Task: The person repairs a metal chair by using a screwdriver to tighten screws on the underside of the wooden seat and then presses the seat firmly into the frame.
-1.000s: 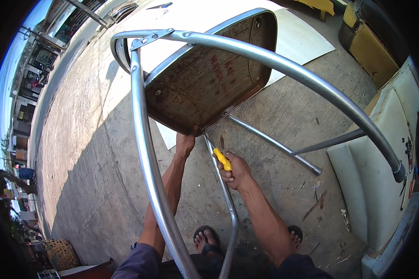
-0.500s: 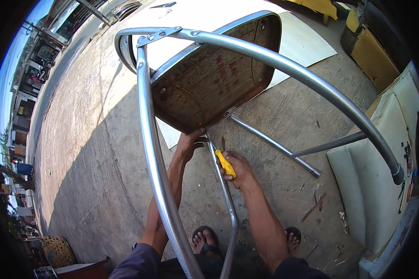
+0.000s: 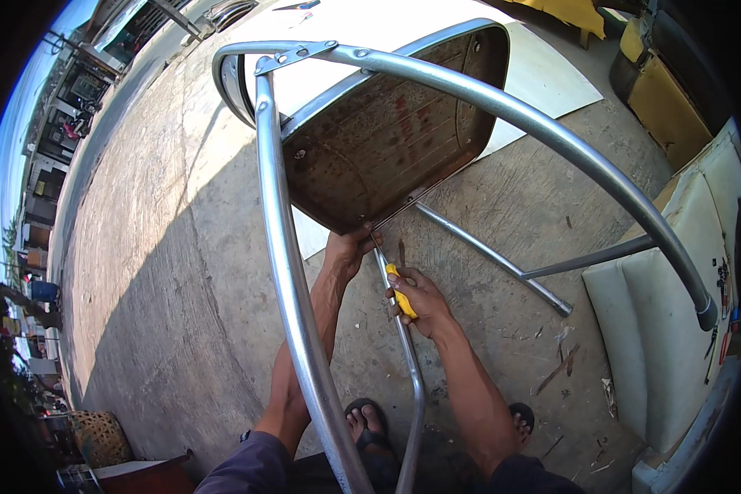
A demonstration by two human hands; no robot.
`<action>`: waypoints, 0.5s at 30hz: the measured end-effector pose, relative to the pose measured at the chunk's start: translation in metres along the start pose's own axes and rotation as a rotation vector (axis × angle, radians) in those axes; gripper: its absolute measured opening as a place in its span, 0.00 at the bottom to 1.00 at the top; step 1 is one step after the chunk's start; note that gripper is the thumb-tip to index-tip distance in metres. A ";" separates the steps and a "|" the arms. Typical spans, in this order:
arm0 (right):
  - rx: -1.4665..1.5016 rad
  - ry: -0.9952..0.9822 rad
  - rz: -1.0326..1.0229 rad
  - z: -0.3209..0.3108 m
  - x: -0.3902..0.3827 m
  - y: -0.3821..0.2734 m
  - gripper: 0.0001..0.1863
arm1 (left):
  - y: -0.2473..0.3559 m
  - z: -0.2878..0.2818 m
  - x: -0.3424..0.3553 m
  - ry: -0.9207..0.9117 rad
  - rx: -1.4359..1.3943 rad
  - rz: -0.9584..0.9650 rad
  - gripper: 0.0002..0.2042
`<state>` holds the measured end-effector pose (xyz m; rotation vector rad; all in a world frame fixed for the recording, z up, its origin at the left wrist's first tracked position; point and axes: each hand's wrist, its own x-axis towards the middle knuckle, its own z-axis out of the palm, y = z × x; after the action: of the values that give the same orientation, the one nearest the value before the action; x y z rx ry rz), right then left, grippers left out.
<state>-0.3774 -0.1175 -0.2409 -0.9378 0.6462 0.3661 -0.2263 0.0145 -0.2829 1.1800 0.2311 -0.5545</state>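
our right hand (image 3: pixel 422 305) wrapped round one yellow screwdriver (image 3: pixel 404 306), left hand (image 3: pixel 347 250) at one rusty panel (image 3: pixel 391 136), can't tell its grip, one chrome frame (image 3: pixel 286 263) crossing our left forearm, two sandals (image 3: pixel 370 439)

The right hand (image 3: pixel 426 301) covers part of the yellow-handled tool (image 3: pixel 405 305); the tool's tip, near the left hand (image 3: pixel 347 252), is too small to resolve. The lower picture edge cuts off two tubes of the metal frame (image 3: pixel 291 288). Small items (image 3: pixel 723 276) on the pale padded panel (image 3: pixel 624 329) cannot be identified.
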 end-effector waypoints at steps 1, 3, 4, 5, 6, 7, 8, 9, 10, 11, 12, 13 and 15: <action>-0.042 0.041 -0.030 0.003 0.000 0.004 0.16 | 0.000 0.000 0.001 -0.004 0.011 -0.015 0.16; -0.132 0.127 -0.096 0.007 -0.002 0.014 0.17 | -0.001 0.004 0.001 0.002 0.015 -0.020 0.16; -0.181 0.173 -0.133 0.007 -0.003 0.018 0.17 | -0.002 0.007 0.000 0.012 0.006 -0.012 0.15; -0.229 0.219 -0.170 0.005 -0.002 0.021 0.17 | -0.003 0.011 0.000 0.023 -0.003 -0.005 0.15; -0.276 0.256 -0.205 0.006 -0.001 0.024 0.18 | -0.001 0.011 0.000 0.020 -0.009 -0.004 0.15; 0.287 -0.027 0.041 -0.006 0.004 0.016 0.20 | 0.001 0.012 0.003 0.017 -0.016 -0.003 0.15; 0.283 -0.028 0.035 -0.011 0.005 0.016 0.20 | 0.002 0.012 0.004 0.013 -0.022 -0.003 0.15; 0.284 -0.034 0.037 -0.007 0.002 0.015 0.20 | 0.002 0.009 0.003 0.017 -0.024 0.002 0.14; 0.282 -0.038 0.039 -0.004 -0.004 0.011 0.20 | 0.000 0.009 0.002 0.020 -0.028 0.008 0.14; 0.068 0.029 -0.073 0.006 -0.010 0.009 0.21 | 0.000 0.008 0.001 0.023 -0.031 0.015 0.14; -0.290 0.189 -0.439 0.008 -0.008 0.016 0.19 | 0.002 0.004 0.000 0.038 -0.020 0.017 0.14; -0.661 0.366 -0.804 0.002 -0.005 0.028 0.18 | 0.001 0.007 0.001 0.036 -0.019 0.012 0.14; -0.957 0.505 -1.130 -0.010 0.014 0.048 0.19 | -0.002 0.011 0.003 0.037 -0.028 0.011 0.14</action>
<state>-0.3971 -0.0989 -0.2841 -2.1701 0.2632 -0.6725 -0.2267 0.0031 -0.2820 1.1644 0.2635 -0.5184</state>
